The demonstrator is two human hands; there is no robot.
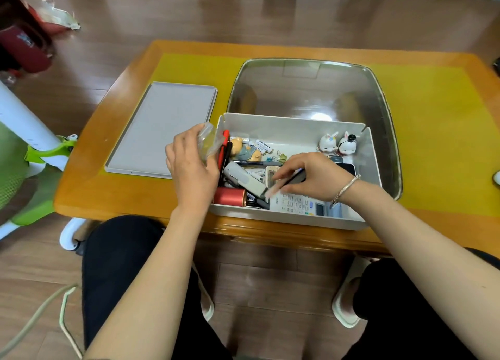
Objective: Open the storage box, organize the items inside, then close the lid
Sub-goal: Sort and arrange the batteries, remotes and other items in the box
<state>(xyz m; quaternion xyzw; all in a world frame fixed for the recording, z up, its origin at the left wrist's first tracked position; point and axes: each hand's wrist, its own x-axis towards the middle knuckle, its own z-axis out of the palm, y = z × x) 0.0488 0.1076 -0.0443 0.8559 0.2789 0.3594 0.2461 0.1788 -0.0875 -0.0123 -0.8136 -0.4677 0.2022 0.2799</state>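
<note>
Far left: green-and-white chair (32, 154) on wood floor, dark red bag (24, 48) up top-left. Wooden table (113, 197) with yellow mat (433, 116).

Lid (162, 128) is off, lying flat on the mat left of the box, apart from it.

Left hand (189, 165) hovers at the box's left edge, fingers curled round a small clear plastic bag (208, 143) held over the left wall.

Box (284, 219) sits open at the table's near edge, its far part resting in a metal tray (311, 89). Inside, left side: red pen (223, 151) and black pen (228, 154) along the left wall, bear figure (243, 150) behind, batteries (259, 146) beside it, binder clips (276, 158) near middle. Front left: red cylinder (230, 197), grey stapler-like tool (246, 179) angled above it. Front middle: white calculator (300, 204) lying flat.

Right hand (311, 175) is low in the box over the calculator, thumb and fingers pinching a dark pen (295, 178); blurred, exact fingertip contact hard to tell. Bracelet (346, 188) on that wrist.

Back right corner: two rabbit figures (338, 143) upright, side by side. Dark phone-like item (346, 167) partly hidden behind the right hand.

Below: person's legs in black, white slippers (349, 300) on floor.
</note>
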